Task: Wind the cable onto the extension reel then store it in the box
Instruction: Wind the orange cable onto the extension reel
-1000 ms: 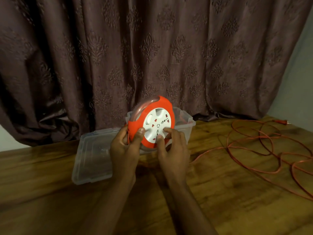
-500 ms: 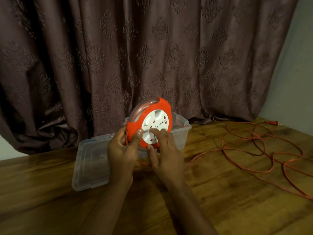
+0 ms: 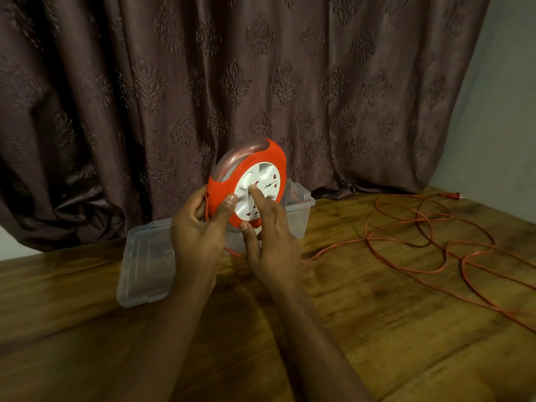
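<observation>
At the centre of the frame we see the extension reel, a red disc with a white socket face, standing upright on edge. Its orange cable sprawls in loose loops at right, plug far right. Behind it sits our clear, open box.

At frame centre, the left hand grips the orange reel; right hand fingers press its white hub; cable sprawls right.
</observation>
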